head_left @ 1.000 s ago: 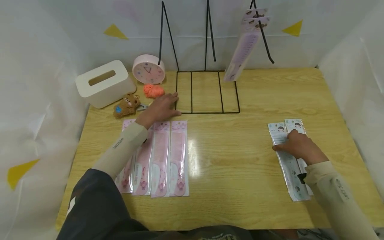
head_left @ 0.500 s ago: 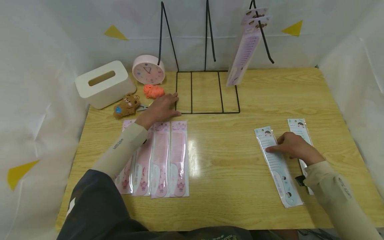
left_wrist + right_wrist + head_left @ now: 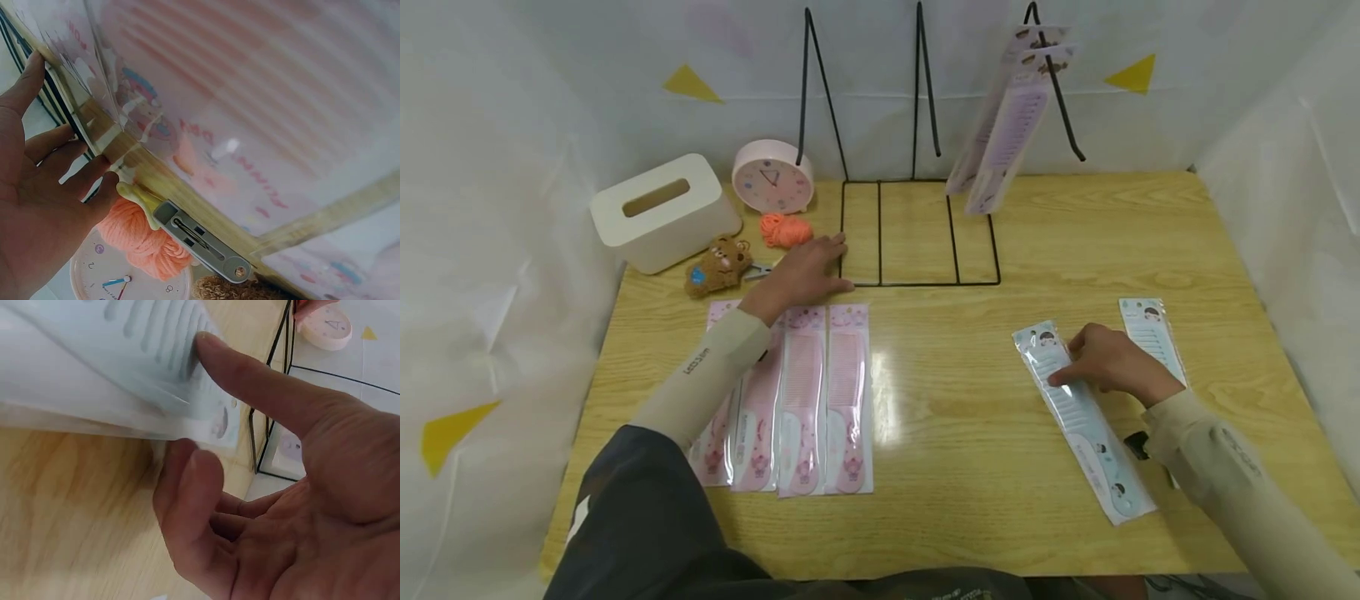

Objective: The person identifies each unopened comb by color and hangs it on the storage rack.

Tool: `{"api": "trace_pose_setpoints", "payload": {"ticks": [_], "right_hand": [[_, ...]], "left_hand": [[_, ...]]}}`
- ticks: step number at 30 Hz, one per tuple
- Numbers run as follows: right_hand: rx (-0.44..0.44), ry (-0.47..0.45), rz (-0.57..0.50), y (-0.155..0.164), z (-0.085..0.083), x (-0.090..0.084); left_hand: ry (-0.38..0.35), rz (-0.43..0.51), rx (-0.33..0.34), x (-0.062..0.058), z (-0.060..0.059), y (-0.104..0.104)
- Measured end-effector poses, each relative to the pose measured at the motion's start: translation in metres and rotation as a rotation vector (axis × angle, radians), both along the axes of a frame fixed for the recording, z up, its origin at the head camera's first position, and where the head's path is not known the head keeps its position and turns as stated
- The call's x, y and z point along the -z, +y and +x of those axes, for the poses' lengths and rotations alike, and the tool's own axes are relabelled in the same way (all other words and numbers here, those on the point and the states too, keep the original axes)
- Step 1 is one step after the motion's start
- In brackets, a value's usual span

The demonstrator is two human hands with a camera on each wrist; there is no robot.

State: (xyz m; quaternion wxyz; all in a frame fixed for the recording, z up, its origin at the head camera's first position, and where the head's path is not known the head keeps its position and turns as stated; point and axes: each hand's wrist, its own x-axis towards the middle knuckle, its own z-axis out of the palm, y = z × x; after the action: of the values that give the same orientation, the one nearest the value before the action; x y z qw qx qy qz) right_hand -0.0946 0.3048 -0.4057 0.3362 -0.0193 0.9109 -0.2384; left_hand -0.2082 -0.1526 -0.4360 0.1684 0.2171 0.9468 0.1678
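Observation:
My right hand (image 3: 1112, 362) pinches a pale blue comb in a clear packet (image 3: 1090, 442) near its top, thumb on the face and fingers at the edge. The packet slants, its handle end toward the table's front. A second blue comb packet (image 3: 1152, 329) lies behind the wrist, partly hidden by it. At the front left corner of the black wire rack (image 3: 925, 285), my left hand (image 3: 805, 271) rests with fingers spread. In the left wrist view, its thumb and fingertips are right at the black wire (image 3: 59, 94). Two purple comb packets (image 3: 1018, 125) hang from the rack's right hook.
Several pink comb packets (image 3: 846, 400) lie side by side under the left forearm. Behind them are a tissue box (image 3: 662, 225), a pink clock (image 3: 772, 179), orange yarn (image 3: 786, 230), a brown bear (image 3: 718, 267) and a metal clip (image 3: 757, 271). The rack's hooks project forward.
My right hand has shifted left with one blue comb packet, parting it from the other. The hanging purple packets have swung. The left hand has stayed in place.

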Motion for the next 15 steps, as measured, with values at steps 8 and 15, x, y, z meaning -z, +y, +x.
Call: {"api": "trace_pose_setpoints", "payload": {"ticks": [8, 15], "right_hand": [[-0.136, 0.154, -0.153, -0.027, -0.01, -0.014], [-0.167, 0.289, -0.318, -0.067, -0.028, -0.043]], "left_hand": [[-0.018, 0.012, -0.004, -0.005, 0.002, 0.002], [-0.011, 0.001, -0.009, -0.006, 0.004, 0.001]]}}
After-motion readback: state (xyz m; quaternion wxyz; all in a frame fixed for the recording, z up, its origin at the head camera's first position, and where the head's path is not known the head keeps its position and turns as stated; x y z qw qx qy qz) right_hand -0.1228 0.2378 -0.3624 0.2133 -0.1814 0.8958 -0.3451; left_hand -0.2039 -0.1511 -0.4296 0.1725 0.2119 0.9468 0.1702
